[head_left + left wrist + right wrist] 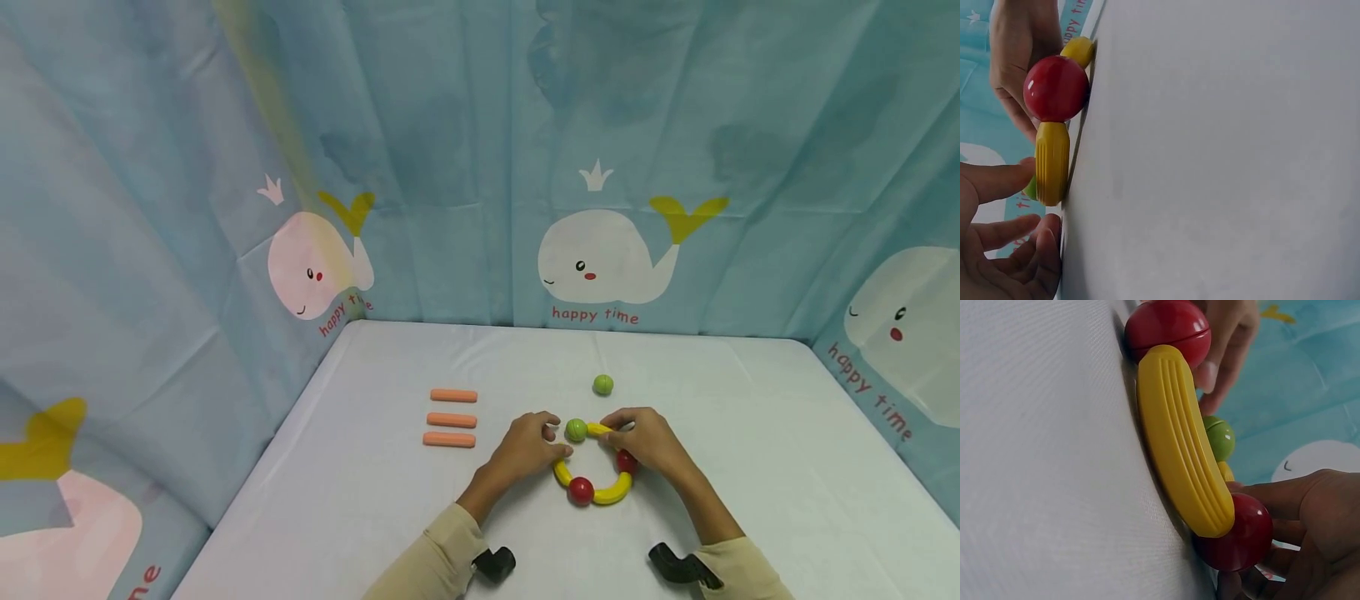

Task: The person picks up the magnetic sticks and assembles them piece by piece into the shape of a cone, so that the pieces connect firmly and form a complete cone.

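Toy bananas and balls form a ring on the table. At its left is a toy banana (562, 475); the left hand (525, 442) touches its upper end with the thumb, the other fingers loosely bent beside a green ball (576, 430). The right hand (648, 437) pinches the far toy banana (597, 429), which sits against that green ball. Below the right hand is a red ball (626, 462), partly covered by the fingers. A front toy banana (1182, 444) curves between it and another red ball (581, 491) nearest the person.
Beyond the ring lies a second green ball (603, 384). Several orange sticks, namely a far stick (453, 396), a middle stick (452, 421) and a near stick (449, 439), lie left of the hands. A whale-print curtain (465, 167) borders the white table (337, 500).
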A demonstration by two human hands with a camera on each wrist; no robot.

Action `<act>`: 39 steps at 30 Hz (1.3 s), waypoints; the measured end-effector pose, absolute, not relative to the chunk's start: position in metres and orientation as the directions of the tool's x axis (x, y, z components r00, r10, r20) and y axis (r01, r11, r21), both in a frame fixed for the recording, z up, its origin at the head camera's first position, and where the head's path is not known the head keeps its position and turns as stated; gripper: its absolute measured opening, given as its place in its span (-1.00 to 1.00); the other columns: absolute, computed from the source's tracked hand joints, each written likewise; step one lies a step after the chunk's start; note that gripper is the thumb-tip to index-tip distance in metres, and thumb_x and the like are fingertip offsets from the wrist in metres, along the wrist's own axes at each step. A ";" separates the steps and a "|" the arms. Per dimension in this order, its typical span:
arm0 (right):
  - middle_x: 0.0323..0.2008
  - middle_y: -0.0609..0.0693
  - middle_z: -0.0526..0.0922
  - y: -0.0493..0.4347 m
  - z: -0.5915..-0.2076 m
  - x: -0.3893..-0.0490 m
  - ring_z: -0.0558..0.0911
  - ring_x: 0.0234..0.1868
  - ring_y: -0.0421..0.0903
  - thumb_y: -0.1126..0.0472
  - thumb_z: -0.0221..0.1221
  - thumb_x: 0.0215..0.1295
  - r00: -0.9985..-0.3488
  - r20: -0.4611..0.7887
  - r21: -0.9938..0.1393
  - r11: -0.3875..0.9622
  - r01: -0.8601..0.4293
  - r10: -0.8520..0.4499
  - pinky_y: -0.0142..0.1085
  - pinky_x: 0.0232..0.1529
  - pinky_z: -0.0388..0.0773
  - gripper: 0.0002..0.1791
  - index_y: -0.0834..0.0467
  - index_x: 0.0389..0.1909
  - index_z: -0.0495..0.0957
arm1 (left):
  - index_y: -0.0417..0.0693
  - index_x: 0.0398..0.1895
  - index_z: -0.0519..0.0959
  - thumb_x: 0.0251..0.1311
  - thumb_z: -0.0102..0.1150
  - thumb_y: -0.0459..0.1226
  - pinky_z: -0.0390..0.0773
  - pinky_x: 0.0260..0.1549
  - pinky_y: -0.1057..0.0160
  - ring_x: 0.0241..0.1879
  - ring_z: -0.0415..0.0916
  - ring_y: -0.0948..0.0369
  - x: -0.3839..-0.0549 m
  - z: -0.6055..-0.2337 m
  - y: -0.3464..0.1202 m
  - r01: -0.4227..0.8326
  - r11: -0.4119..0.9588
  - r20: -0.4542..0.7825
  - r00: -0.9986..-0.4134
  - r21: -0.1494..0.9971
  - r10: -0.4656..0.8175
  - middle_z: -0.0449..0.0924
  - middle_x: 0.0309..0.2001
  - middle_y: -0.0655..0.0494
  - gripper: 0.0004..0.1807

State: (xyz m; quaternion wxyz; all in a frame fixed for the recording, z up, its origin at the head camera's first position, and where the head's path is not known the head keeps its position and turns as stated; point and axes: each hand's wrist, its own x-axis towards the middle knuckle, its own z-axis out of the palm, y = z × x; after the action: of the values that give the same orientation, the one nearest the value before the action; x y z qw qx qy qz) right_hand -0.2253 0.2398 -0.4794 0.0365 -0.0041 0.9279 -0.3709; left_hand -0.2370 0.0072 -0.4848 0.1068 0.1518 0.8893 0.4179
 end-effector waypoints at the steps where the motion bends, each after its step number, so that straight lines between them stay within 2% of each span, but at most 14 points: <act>1: -0.16 0.00 0.75 0.240 -0.479 -0.225 0.58 -0.16 -0.04 0.22 0.42 0.33 -0.997 -0.069 -0.690 0.724 0.023 -0.034 -0.21 -0.12 0.61 -0.78 0.19 -0.06 0.79 | -0.15 0.28 0.63 0.29 0.50 -0.13 0.59 -0.20 0.26 -0.24 0.48 0.25 -0.235 -0.485 0.007 0.175 0.607 -0.064 -0.934 0.776 0.352 0.59 -0.23 0.17 -0.45; 6: -0.16 0.01 0.75 0.239 -0.478 -0.225 0.57 -0.17 -0.04 0.22 0.41 0.33 -0.997 -0.073 -0.690 0.723 0.030 -0.029 -0.23 -0.15 0.60 -0.78 0.20 -0.06 0.79 | -0.21 0.24 0.63 0.26 0.50 -0.15 0.53 -0.26 0.27 -0.30 0.46 0.27 -0.228 -0.486 0.003 0.183 0.603 -0.046 -0.938 0.776 0.345 0.56 -0.31 0.21 -0.45; 11: -0.16 0.01 0.75 0.238 -0.477 -0.224 0.58 -0.16 -0.04 0.23 0.41 0.33 -0.997 -0.069 -0.689 0.725 0.028 -0.027 -0.18 -0.10 0.64 -0.78 0.21 -0.06 0.79 | -0.25 0.20 0.64 0.22 0.52 -0.20 0.56 -0.25 0.27 -0.31 0.50 0.29 -0.222 -0.486 0.001 0.189 0.570 -0.025 -0.938 0.799 0.345 0.62 -0.32 0.18 -0.47; 23: -0.18 0.00 0.75 0.239 -0.477 -0.224 0.58 -0.15 -0.03 0.21 0.42 0.33 -0.997 -0.072 -0.683 0.730 0.027 -0.031 -0.19 -0.09 0.63 -0.79 0.20 -0.07 0.79 | -0.19 0.09 0.68 0.14 0.54 -0.34 0.61 -0.26 0.30 -0.31 0.57 0.33 -0.222 -0.485 0.007 0.211 0.515 0.051 -0.951 0.831 0.306 0.71 -0.27 0.10 -0.57; 29: -0.18 0.01 0.74 0.241 -0.479 -0.225 0.58 -0.16 -0.03 0.20 0.42 0.33 -0.997 -0.073 -0.685 0.728 0.030 -0.028 -0.23 -0.15 0.60 -0.77 0.20 -0.05 0.78 | -0.20 0.06 0.67 0.17 0.52 -0.34 0.62 -0.25 0.28 -0.28 0.58 0.29 -0.223 -0.485 0.008 0.183 0.504 0.035 -0.957 0.844 0.289 0.71 -0.23 0.04 -0.61; 39: -0.18 0.02 0.72 0.242 -0.478 -0.225 0.57 -0.15 -0.02 0.22 0.41 0.33 -0.997 -0.071 -0.691 0.722 0.033 -0.022 -0.24 -0.19 0.55 -0.78 0.20 -0.06 0.78 | -0.20 0.07 0.67 0.23 0.51 -0.31 0.63 -0.24 0.27 -0.28 0.58 0.30 -0.227 -0.489 0.007 0.175 0.512 0.045 -0.965 0.841 0.257 0.70 -0.25 0.11 -0.63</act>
State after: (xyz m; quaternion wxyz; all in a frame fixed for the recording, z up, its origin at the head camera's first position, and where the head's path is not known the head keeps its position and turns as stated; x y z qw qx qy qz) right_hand -0.2247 0.2420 -0.4781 0.0370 0.0031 0.9272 -0.3726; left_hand -0.2271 0.0071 -0.4886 0.0429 0.1244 0.8683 0.4783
